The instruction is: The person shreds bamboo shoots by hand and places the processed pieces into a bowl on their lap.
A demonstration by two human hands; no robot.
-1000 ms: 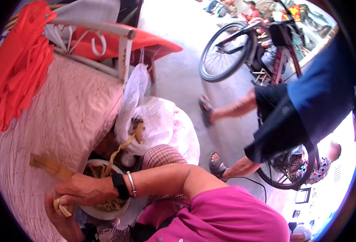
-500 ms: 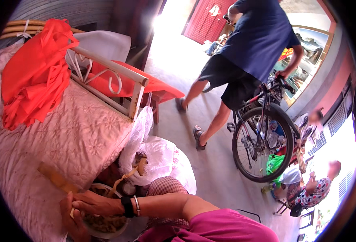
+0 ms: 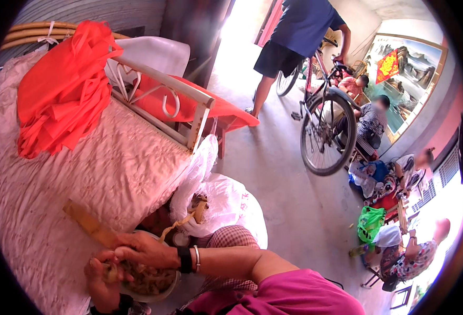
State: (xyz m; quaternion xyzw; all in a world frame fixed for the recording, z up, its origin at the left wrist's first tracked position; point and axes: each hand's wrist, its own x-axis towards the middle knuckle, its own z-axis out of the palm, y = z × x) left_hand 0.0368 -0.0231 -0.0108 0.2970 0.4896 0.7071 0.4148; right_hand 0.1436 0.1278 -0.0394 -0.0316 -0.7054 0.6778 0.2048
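Observation:
My right hand [image 3: 143,251], with a black band and a pale bracelet at the wrist, is closed round a broad, flat tan knife-like blade [image 3: 88,222]. Its handle is hidden in the grip. Just below, my left hand [image 3: 101,281] has its fingers curled round a small yellowish-green piece [image 3: 110,272], its kind unclear. Both hands are close together over the left side of a pale bowl [image 3: 176,287] holding sliced greenish-brown pieces [image 3: 150,281]. A long peel-like strip [image 3: 176,227] hangs from an open white plastic bag [image 3: 236,202] toward the bowl.
A quilted pink bed [image 3: 121,163] lies at left, with red cloth bags [image 3: 66,94] beside its metal rail [image 3: 158,79]. Past the grey floor [image 3: 273,205], a person [image 3: 302,31] holds a bicycle [image 3: 326,126]. Several people sit at right near a green bag [image 3: 370,223].
The person and bicycle have moved farther away, revealing more seated people. My left hand has turned and now shows the small piece in its fingers. My view has shifted slightly.

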